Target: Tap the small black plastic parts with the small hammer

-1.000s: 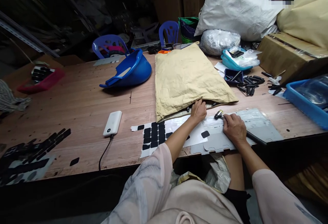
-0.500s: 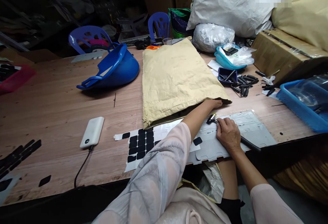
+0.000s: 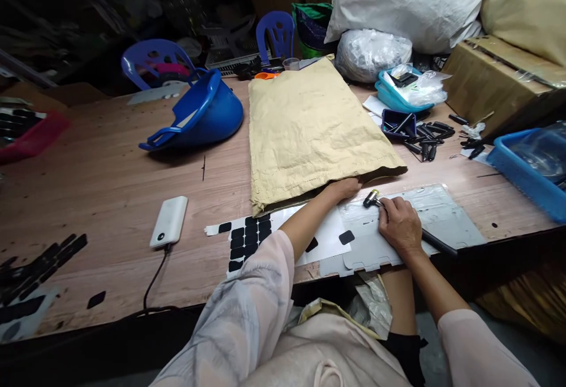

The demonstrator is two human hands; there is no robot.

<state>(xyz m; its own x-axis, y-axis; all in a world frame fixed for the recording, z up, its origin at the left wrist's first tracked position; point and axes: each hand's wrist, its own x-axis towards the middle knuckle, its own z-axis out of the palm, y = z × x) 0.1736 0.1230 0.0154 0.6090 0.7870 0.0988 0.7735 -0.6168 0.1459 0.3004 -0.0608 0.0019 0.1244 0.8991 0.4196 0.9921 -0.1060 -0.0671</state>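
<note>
A large tan paper sack (image 3: 316,127) lies flat on the table with its open end toward me. My left hand (image 3: 347,187) is at that opening, its fingers hidden under the upper layer, so I cannot tell what they hold. My right hand (image 3: 401,225) is wrapped round a small hammer (image 3: 371,199) with a yellow and black head and a black handle. It rests on a grey board (image 3: 457,222) at the table's front edge. Left of the board lies a white sheet bearing black rounded-square stickers (image 3: 251,238), with a loose black square (image 3: 346,237) nearby.
A white power bank (image 3: 170,222) with a cable lies to the left, below a tilted blue basin (image 3: 207,112). Black pen-like pieces (image 3: 428,139) are scattered at the right, near a blue tray (image 3: 526,169) and a cardboard box (image 3: 495,86). Stuffed bags stand behind.
My left hand has shifted left along the sack's opening. My right hand keeps its hold on the hammer on the board. The view has moved slightly.
</note>
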